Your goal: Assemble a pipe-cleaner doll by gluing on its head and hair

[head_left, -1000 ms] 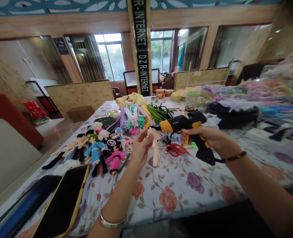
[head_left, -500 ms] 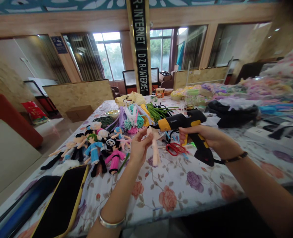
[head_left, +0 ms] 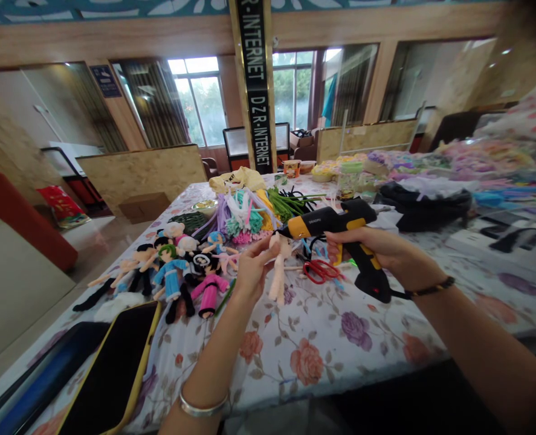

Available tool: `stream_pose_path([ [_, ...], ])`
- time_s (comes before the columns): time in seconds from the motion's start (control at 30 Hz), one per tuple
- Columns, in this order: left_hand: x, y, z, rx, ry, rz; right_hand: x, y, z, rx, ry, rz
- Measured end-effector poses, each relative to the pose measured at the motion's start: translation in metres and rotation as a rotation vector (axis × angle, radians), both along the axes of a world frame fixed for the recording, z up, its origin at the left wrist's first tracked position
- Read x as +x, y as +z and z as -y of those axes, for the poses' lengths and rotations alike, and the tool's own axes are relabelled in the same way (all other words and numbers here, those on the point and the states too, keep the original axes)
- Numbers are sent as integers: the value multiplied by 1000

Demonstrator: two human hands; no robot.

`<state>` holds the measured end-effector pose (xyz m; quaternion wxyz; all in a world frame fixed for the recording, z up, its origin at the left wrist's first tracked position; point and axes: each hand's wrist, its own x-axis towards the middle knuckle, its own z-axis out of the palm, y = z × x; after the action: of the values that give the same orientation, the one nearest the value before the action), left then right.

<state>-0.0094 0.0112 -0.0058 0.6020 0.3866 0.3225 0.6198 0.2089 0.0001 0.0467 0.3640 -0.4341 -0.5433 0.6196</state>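
Observation:
In my left hand (head_left: 255, 269), pinched between thumb and fingers, is a pale, skin-toned doll body (head_left: 278, 279) with its legs hanging down. My right hand (head_left: 379, 249) is wrapped round the handle of a black and yellow hot glue gun (head_left: 315, 223). The gun points left, and its nozzle is at the upper end of the doll body; whether they touch I cannot tell. Below the gun, red-handled scissors (head_left: 321, 272) lie on the flowered tablecloth (head_left: 307, 362). Several finished-looking small dolls (head_left: 172, 275) lie left of my left hand.
Bundles of coloured fuzzy stems (head_left: 245, 217) lie behind my hands. A phone in a yellow case (head_left: 109, 368) sits at the front left, beside another dark device (head_left: 45, 368). At right are a black bag (head_left: 424, 205) and white power strips (head_left: 498, 244). A cup (head_left: 350, 178) stands farther back.
The doll body's legs have swung slightly left and its upper end has turned a little under the nozzle. Both hands keep nearly the same place, and the glue gun stays in my right hand.

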Motion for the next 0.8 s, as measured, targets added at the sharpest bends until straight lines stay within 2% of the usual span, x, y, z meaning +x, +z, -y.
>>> stream_pose_path([
  [0.27, -2, 0, -1, -57, -10, -25, -2, 1, 1, -32, -8, 5],
  [0.5, -2, 1, 1, -75, 0, -17, -1, -1, -1, 6, 25, 46],
  [0.8, -3, 2, 0, -108, 19, -58, 1, -6, -5, -105, 63, -60],
])
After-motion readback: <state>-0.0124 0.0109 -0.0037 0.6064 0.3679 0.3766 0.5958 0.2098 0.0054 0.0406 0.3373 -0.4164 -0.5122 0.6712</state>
